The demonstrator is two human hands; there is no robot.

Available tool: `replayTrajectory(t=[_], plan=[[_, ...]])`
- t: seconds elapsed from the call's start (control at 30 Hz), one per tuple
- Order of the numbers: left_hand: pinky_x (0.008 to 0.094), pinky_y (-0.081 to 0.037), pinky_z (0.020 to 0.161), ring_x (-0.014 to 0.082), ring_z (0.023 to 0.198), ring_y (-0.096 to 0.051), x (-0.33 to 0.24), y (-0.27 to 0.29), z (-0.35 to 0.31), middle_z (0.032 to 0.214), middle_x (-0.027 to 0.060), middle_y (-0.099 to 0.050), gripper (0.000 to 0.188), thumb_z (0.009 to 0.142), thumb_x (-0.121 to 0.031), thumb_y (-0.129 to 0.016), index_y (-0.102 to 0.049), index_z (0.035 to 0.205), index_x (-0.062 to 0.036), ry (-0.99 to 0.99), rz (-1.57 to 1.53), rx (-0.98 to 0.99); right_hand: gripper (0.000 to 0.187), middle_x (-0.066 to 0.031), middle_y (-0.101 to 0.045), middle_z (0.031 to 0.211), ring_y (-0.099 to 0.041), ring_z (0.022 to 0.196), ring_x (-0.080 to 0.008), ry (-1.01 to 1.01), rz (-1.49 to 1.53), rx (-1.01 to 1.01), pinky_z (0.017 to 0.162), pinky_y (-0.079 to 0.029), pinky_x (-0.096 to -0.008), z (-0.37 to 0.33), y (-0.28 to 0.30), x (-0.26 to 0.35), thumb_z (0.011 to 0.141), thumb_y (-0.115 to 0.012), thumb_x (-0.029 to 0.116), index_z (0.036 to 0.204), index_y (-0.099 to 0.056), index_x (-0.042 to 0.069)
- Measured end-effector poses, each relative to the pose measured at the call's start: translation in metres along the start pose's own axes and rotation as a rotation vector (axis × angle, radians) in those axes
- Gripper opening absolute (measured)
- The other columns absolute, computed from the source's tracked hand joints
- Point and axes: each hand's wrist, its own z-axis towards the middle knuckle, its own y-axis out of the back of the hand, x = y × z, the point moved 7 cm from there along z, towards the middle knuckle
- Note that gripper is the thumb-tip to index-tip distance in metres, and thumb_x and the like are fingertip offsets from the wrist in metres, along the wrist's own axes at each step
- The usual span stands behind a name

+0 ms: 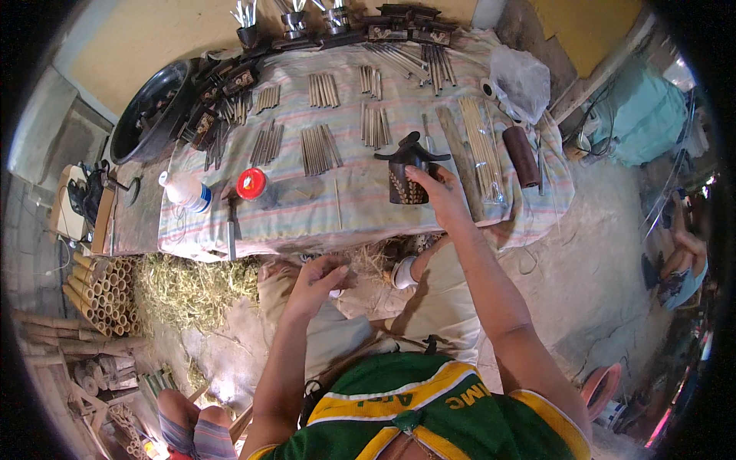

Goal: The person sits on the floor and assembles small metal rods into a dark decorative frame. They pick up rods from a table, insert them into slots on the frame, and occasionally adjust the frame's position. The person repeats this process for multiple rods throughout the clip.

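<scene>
My right hand [438, 192] is closed on a dark brown bamboo cup [408, 184] with a pale leaf pattern and a roof-shaped top with flared ends. The cup is upright at the table's near right side. Over my lap, below the table edge, my left hand [317, 285] has its fingers curled in; whether it holds anything small is hidden. Left of the cup lies a thin stick [337, 203]. A hammer [230, 222], a red-lidded jar [251, 184] and a white bottle [184, 189] are farther left.
Bundles of thin bamboo sticks [316, 149] lie in rows on the striped cloth [307, 222]. A black basin [123, 130] stands at the back left. To the right are bagged sticks [481, 153] and a brown cylinder [521, 157]. Other people sit at lower left and far right.
</scene>
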Motion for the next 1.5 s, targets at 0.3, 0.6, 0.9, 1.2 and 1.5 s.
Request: replayTrajectory(t=[0.3,0.6,0.9,1.2,1.5], plan=[[0.0325,-0.054,0.079,0.0188,0.089,-0.064,-0.002,0.05,-0.009,0.1,0.0103,-0.064,0.027,0.091,-0.006,-0.062,-0.056,0.114,0.0062,-0.076,0.093,-0.002,0.077,-0.01,-0.065,0.106,-0.055,0.108,-0.0162,0.123,-0.001,-0.154,0.104,-0.029,-0.0414,0.078,0.026,0.045,0.068,-0.084,0.038,0.123,-0.049,-0.002],[0.0527,-0.048,0.091,0.0344,0.102,-0.063,0.032,0.093,-0.02,0.112,0.017,-0.065,0.033,0.092,-0.002,-0.056,-0.053,0.125,-0.004,-0.005,-0.543,0.209,0.05,-0.0046,-0.065,0.094,-0.059,0.091,-0.0152,0.097,-0.186,-0.154,0.084,-0.042,-0.0369,0.174,0.032,0.062,0.069,-0.083,0.041,0.1,-0.063,0.006],[0.0531,-0.049,0.088,0.0353,0.098,-0.063,0.037,0.102,-0.013,0.11,0.0171,-0.065,0.045,0.088,-0.015,-0.065,-0.05,0.129,-0.0029,0.059,-0.585,0.162,0.05,-0.0035,-0.065,0.091,-0.059,0.083,-0.0143,0.063,-0.285,-0.236,0.07,-0.046,-0.0308,0.197,0.048,0.054,0.072,-0.08,0.045,0.096,-0.063,0.005],[0.0537,-0.049,0.089,0.0359,0.103,-0.062,0.039,0.107,-0.016,0.114,0.0205,-0.063,0.04,0.091,-0.014,-0.06,-0.051,0.13,-0.0091,0.042,-0.608,0.241,0.041,-0.0084,-0.07,0.089,-0.064,0.082,-0.0189,0.514,-0.597,-0.253,0.075,-0.05,-0.033,0.109,0.14,0.121,0.077,-0.077,0.037,0.096,-0.07,0.001],[0.0504,-0.053,0.086,0.0329,0.1,-0.063,0.035,0.099,-0.01,0.109,0.0185,-0.064,0.043,0.09,-0.02,-0.063,-0.051,0.131,-0.011,0.008,-0.556,0.257,0.052,-0.0204,-0.069,0.098,-0.066,0.095,-0.0359,0.159,-1.304,-0.46,0.084,-0.051,-0.0416,0.062,0.28,0.123,0.073,-0.072,0.044,0.103,-0.068,0.003]])
